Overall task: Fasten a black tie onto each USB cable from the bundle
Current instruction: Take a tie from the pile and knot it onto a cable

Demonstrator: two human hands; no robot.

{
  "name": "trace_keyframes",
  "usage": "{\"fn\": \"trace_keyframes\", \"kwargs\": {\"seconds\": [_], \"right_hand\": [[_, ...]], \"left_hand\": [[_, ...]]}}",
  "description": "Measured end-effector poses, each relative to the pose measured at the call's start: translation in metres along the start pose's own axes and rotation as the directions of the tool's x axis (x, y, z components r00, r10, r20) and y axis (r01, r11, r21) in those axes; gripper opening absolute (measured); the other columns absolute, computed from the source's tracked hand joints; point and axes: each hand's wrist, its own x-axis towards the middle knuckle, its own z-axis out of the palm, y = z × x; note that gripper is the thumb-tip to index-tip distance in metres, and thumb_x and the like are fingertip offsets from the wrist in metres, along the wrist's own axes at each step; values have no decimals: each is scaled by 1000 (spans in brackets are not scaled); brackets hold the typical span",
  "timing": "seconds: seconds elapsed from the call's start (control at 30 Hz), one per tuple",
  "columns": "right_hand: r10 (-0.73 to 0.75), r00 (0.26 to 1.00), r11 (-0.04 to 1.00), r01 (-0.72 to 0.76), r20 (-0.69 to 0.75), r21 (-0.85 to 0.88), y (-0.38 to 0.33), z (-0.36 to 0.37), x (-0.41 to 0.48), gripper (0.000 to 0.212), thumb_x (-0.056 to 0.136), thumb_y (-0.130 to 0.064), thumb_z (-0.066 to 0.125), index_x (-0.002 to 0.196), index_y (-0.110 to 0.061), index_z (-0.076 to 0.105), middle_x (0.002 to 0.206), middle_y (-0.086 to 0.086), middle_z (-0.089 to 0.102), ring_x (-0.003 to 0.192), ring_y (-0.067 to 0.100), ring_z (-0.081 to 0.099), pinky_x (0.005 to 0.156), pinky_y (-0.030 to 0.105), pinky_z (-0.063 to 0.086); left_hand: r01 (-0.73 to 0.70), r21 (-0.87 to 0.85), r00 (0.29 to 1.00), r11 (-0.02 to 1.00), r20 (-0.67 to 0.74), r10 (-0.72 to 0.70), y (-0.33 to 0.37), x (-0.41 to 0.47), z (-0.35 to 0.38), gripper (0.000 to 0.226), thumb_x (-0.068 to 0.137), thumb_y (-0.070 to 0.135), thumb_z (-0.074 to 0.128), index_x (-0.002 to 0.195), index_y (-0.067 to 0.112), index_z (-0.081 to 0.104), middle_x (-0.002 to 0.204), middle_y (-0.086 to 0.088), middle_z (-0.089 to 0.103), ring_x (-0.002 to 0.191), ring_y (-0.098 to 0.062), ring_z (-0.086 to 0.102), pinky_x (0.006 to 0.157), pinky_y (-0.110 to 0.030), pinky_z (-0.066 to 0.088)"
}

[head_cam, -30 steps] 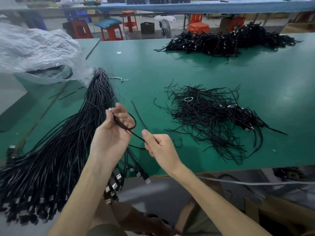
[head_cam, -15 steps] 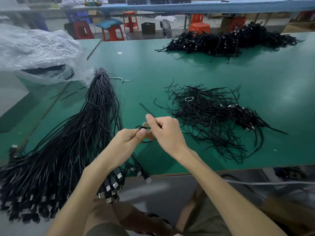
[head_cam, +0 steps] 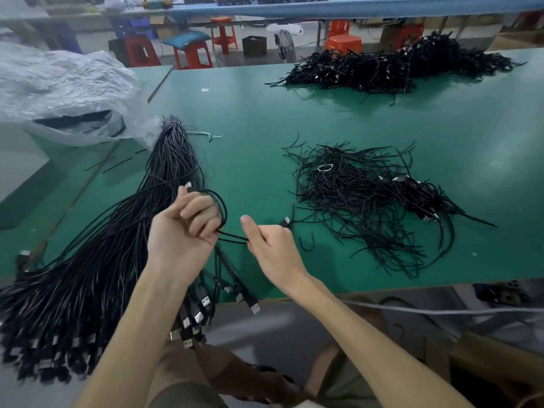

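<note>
My left hand [head_cam: 184, 231] grips a black USB cable [head_cam: 222, 207] coiled into a loop above its fingers. Two strands of that cable run rightward into my right hand [head_cam: 270, 245], which is curled around them. A small plug end [head_cam: 285, 222] sticks out past the right knuckles. The big bundle of black USB cables [head_cam: 97, 260] fans out on the left of the green table [head_cam: 250, 136], its plugs hanging over the near edge. A loose heap of black ties [head_cam: 362, 198] lies to the right of my hands.
A large heap of black cables [head_cam: 391, 69] lies at the far right of the table. A crumpled clear plastic bag [head_cam: 64, 92] sits at the far left. Red and orange stools [head_cam: 192, 54] stand beyond the table. A cardboard box [head_cam: 494, 375] is below the near edge.
My hands met in front of me half a second ago and have since drawn apart. The cable is now looped above the left hand, with strands stretched across to the right hand.
</note>
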Motion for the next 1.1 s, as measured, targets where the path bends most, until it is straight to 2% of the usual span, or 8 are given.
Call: {"fn": "trace_keyframes", "kwargs": {"seconds": [0.1,0.17,0.23,0.33,0.47,0.63,0.73,1.1], "right_hand": [[-8,997,995,1,-74,-101,6,-14,13,65,108,-49,42,53,-19,26,46,-4,24,44,9,22,48,33,25],[-47,994,985,29,-101,-173,3,-22,23,66,108,-47,42,51,-19,26,44,-6,24,42,14,24,46,26,21],[-115,986,964,82,-118,-253,-4,-25,31,67,108,-46,44,50,-19,26,41,-8,25,42,17,28,47,24,21],[-199,967,934,137,-162,-329,-15,-24,35,67,108,-43,45,48,-20,26,38,-7,28,40,16,33,49,28,27],[-144,970,976,106,-199,-188,-23,-21,32,71,109,-46,37,55,-2,51,47,5,55,55,26,60,61,42,48],[-119,977,993,118,-179,-13,-26,1,14,71,109,-46,40,55,0,47,46,15,46,47,30,44,53,49,40],[-77,986,997,81,-145,20,-21,6,6,72,109,-48,39,57,2,42,50,21,45,49,36,41,52,52,38],[-28,996,989,39,79,-140,-13,-2,2,42,102,-56,47,102,-14,53,56,-6,50,45,8,43,50,22,30]], "left_hand": [[-24,459,995,888,101,-25,8,-8,-1,50,106,40,41,58,26,43,56,10,26,49,-9,17,48,-21,20],[-96,865,988,493,144,-62,4,-10,-3,56,105,48,40,56,22,51,53,5,32,48,-14,24,49,-22,25],[-119,980,982,160,140,-128,-9,-8,-2,59,106,50,40,65,16,66,52,-4,49,47,-21,40,51,-24,35],[-167,985,986,33,168,-13,-24,-3,-4,49,103,39,40,86,12,77,80,-3,78,75,-19,72,74,-24,54],[-204,970,966,133,177,186,-30,3,-10,32,105,31,42,101,30,73,98,22,77,101,3,68,97,-19,51],[-131,690,984,712,2,178,-40,6,-5,51,110,39,34,126,6,68,128,-7,72,124,-17,65,105,-33,47],[-103,458,989,883,-49,141,-33,11,-1,54,112,39,25,140,2,54,137,-8,67,129,-19,62,108,-35,45],[-86,176,994,981,-46,96,-26,4,8,31,114,29,32,91,22,52,74,13,48,61,-5,49,74,-21,51]]}}
